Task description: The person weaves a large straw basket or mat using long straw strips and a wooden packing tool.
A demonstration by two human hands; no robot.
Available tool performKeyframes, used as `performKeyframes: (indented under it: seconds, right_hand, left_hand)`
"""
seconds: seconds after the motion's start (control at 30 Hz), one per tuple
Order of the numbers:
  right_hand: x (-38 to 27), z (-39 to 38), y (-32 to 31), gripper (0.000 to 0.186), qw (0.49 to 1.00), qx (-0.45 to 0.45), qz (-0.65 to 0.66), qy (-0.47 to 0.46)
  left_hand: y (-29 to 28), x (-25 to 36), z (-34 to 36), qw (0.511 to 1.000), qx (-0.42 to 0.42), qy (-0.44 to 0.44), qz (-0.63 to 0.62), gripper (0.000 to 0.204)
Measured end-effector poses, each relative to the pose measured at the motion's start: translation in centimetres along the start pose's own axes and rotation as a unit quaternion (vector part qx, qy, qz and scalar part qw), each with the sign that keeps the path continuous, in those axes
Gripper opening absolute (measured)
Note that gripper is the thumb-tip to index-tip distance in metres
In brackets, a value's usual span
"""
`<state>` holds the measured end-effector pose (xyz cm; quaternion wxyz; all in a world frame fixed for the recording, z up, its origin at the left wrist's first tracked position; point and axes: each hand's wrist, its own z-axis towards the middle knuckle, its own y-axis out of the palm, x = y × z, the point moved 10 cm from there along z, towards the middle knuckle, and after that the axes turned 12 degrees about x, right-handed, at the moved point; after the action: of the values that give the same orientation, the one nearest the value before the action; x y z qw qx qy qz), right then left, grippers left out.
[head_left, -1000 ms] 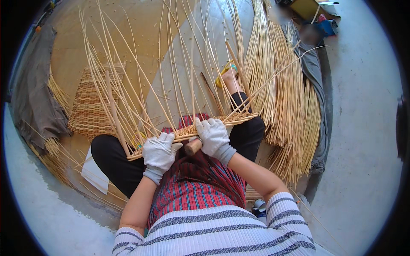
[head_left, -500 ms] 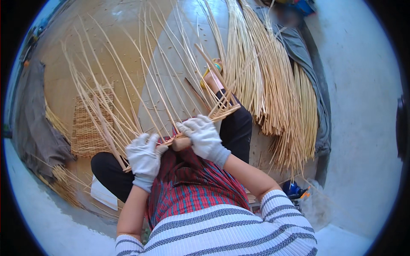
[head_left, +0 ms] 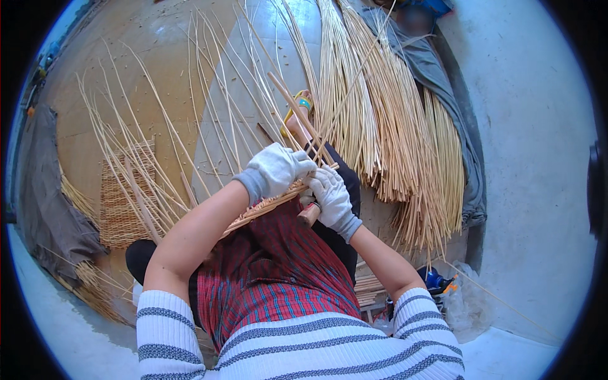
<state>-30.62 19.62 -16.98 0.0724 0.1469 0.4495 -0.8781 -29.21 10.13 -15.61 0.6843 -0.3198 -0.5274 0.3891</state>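
Observation:
Across my lap lies a narrow woven wicker base (head_left: pixel 256 212), with long thin rods standing out from it away from me. Both my hands wear white knit gloves and meet at its right end. My left hand (head_left: pixel 278 170) has crossed over the weave, its fingers closed on a rod near the corner. Just right of it, my right hand (head_left: pixel 332 197) is curled around a tool with a short wooden handle (head_left: pixel 308 216); the tool's working end is hidden. The right fingertips touch the end of the weave, beside a thicker stake (head_left: pixel 291 104).
Large bundles of peeled rods (head_left: pixel 405 145) lie at the right, on a grey cloth (head_left: pixel 472 190) along the wall. A woven mat (head_left: pixel 128 196) rests on the floor at the left, near a dark cloth (head_left: pixel 57 196). A blue object (head_left: pixel 434 280) sits at lower right.
My left hand has moved right and up, from the middle of the weave to its right end. My right hand has shifted right with the wooden-handled tool. The weave has tilted and slid left.

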Motion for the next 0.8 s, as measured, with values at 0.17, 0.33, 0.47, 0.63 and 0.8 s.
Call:
performKeyframes:
  seconds: [0.17,0.33,0.47,0.63,0.8]
  right_hand:
    - [-0.1,0.8,0.3,0.043,1.0,0.013,-0.006,0.005]
    - [-0.7,1.8,0.9,0.043,1.0,0.005,-0.003,-0.007]
    - [0.1,1.4,2.0,0.041,0.999,-0.009,-0.028,-0.02]
    - [-0.4,2.5,3.0,0.032,0.996,-0.043,-0.075,-0.028]
    - [-0.7,3.8,2.4,0.031,0.997,-0.067,-0.031,-0.033]
  left_hand:
    - [1.0,-0.1,0.8,0.993,0.001,0.066,0.097,0.041]
    - [2.1,-3.0,1.1,0.994,-0.065,-0.018,0.081,0.032]
    - [1.5,-10.9,-4.8,0.985,0.021,-0.162,-0.054,0.029]
    - [-5.7,-21.1,-21.2,0.88,-0.016,-0.459,0.124,0.037]
    - [-6.4,-21.6,-22.0,0.852,0.075,-0.487,0.176,0.049]
